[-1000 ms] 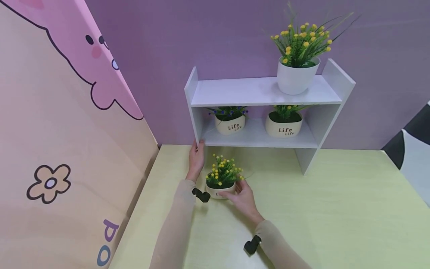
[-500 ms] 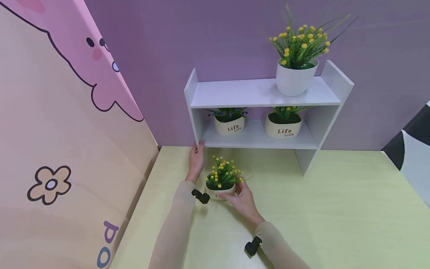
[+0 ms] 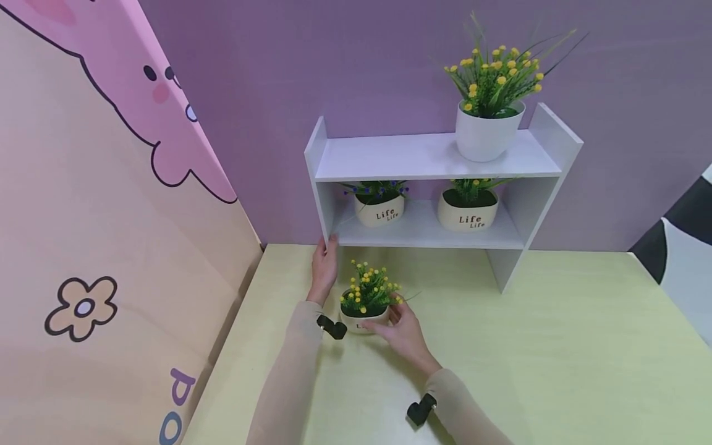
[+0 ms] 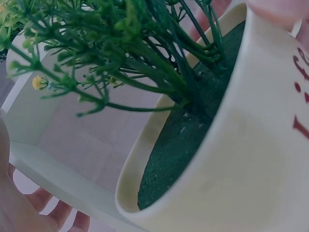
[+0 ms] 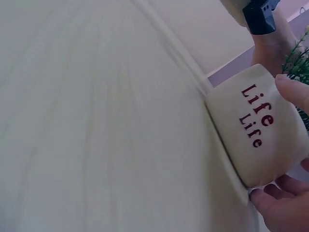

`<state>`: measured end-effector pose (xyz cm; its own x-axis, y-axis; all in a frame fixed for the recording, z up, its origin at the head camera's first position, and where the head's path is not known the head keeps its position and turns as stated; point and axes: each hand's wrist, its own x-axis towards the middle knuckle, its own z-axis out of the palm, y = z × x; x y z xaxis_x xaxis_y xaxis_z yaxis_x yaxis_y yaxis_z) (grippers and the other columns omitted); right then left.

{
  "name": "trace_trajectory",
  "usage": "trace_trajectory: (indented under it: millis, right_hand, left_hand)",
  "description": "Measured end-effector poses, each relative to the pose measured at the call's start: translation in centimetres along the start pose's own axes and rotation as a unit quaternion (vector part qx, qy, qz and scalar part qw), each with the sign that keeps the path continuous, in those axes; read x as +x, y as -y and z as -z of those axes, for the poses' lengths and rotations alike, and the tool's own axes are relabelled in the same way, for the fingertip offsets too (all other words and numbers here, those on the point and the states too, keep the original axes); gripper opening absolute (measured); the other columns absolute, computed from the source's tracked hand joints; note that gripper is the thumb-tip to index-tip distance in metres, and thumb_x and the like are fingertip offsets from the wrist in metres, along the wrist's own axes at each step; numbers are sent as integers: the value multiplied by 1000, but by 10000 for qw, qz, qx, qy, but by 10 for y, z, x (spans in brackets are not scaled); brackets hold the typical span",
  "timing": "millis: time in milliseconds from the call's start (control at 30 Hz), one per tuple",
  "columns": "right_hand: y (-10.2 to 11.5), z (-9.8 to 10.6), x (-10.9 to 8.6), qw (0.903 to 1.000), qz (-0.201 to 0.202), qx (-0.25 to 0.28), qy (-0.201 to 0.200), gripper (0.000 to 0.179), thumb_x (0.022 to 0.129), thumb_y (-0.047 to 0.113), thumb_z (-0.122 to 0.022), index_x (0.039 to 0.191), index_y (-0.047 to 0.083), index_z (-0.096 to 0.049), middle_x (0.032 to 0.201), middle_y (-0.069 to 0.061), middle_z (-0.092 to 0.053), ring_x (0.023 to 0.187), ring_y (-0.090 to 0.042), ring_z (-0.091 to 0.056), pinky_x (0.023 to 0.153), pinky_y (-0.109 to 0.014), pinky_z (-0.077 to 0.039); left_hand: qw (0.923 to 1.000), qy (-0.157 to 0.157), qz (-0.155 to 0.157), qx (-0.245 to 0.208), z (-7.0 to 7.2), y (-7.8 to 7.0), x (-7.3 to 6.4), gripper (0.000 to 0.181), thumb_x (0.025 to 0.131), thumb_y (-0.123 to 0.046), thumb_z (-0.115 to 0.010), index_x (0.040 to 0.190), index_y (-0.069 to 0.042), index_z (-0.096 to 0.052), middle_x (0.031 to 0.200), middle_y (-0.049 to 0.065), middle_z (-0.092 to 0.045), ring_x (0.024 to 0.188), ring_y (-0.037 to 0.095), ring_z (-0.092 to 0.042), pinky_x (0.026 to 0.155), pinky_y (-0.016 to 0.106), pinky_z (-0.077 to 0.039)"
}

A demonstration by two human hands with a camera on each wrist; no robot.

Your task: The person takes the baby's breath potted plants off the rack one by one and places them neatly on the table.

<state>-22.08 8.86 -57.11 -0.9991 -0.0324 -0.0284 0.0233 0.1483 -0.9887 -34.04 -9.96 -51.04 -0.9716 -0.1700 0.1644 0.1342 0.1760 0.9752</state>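
A small cream pot (image 3: 356, 322) with yellow-flowered greenery (image 3: 369, 289) stands on the table in front of the white shelf (image 3: 384, 156). My right hand (image 3: 406, 334) holds this flowerpot, thumb across its front and fingers round its right side. "Life" lettering shows on the pot (image 5: 263, 128) in the right wrist view. My left hand (image 3: 324, 270) grips the lower edge of the shelf's left side panel, thumb inside and fingers outside. In the left wrist view the flowerpot (image 4: 231, 145) fills the right half, with part of the left hand (image 4: 29, 208) behind it.
On the shelf's lower board stand a blue-flowered pot (image 3: 380, 210) and a yellow-flowered pot (image 3: 468, 213). A taller white pot (image 3: 483, 136) with yellow flowers occupies the top board's right end. A decorated wall panel (image 3: 139, 247) borders the pale table (image 3: 556, 346) on the left.
The head view has tilted up a little, so the scene sits slightly lower. Both hands keep their places on the shelf and the flowerpot.
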Motion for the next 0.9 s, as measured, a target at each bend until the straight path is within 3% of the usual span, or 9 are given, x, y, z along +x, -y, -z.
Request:
trace_trajectory:
  millis: [200, 500, 900]
  right_hand:
    - [14, 7, -6, 9999, 129, 86, 2, 101, 84, 21, -93, 163, 3, -33, 168, -26, -35, 151, -54, -39, 121, -53, -41]
    - [40, 16, -13, 9973, 727, 41, -127, 88, 85, 18, -92, 158, 7, -45, 162, -17, -47, 151, -41, -44, 125, -53, -39]
    - [64, 28, -18, 9961, 870, -54, -127, 82, 90, 18, -87, 160, 8, -44, 161, -19, -50, 151, -40, -46, 123, -57, -39]
  left_hand:
    - [10000, 28, -4, 38, -1, 0, -2, 61, 113, -50, -42, 166, -19, -41, 161, 18, -52, 148, 40, -50, 120, 61, -41]
    - [10000, 12, 14, 27, -1, 2, -4, 62, 113, -48, -42, 166, -16, -39, 161, 19, -51, 149, 41, -49, 120, 62, -41]
    - [9999, 55, 87, -11, 0, 0, -2, 65, 113, -54, -41, 168, -21, -35, 165, 16, -47, 151, 39, -47, 121, 62, -40]
